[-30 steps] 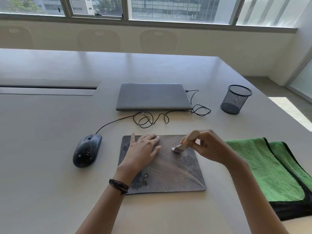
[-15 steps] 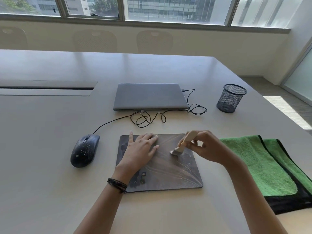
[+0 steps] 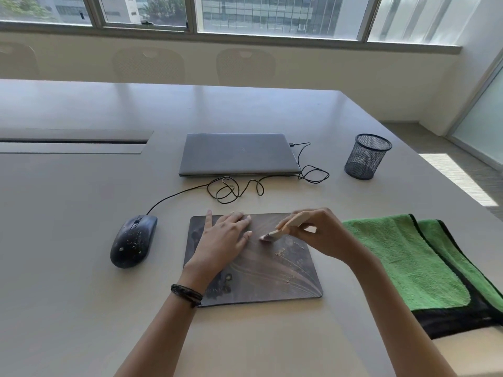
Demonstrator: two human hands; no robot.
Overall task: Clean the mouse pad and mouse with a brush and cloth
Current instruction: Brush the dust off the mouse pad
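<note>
On my feed the mouse pad [image 3: 272, 273] lies on the near middle of the table [image 3: 81, 268]. It is a dark rectangle with pale curved streaks fanning across its right half, a few light crumbs there, and a couple of small pale spots near its near-left corner. The wired mouse [image 3: 133, 240] sits just left of the pad, apart from it, black and flecked with light specks, and its cable [image 3: 231, 189] loops away towards the closed grey laptop [image 3: 236, 153] farther back. The left hand [image 3: 223, 240] lies flat on the far-left part of the pad, palm down, fingers straight and slightly spread, with a dark band [image 3: 186, 293] on the wrist. The right hand [image 3: 324, 235] pinches the pale wooden handle of a small brush [image 3: 283, 229] between thumb and curled fingers. The handle tilts up to the right, and the bristles touch the pad in its far middle, just beside the left thumb tip. A green cloth [image 3: 402, 262] with black edging lies folded to the right of the pad, untouched, and a black mesh cup [image 3: 367, 156] stands to the far right. Compared with half a second ago, the bristles have swept a little leftward, closing on the left thumb. The left hand has stayed planted in the same spot, and the mouse and cloth have not shifted.
</note>
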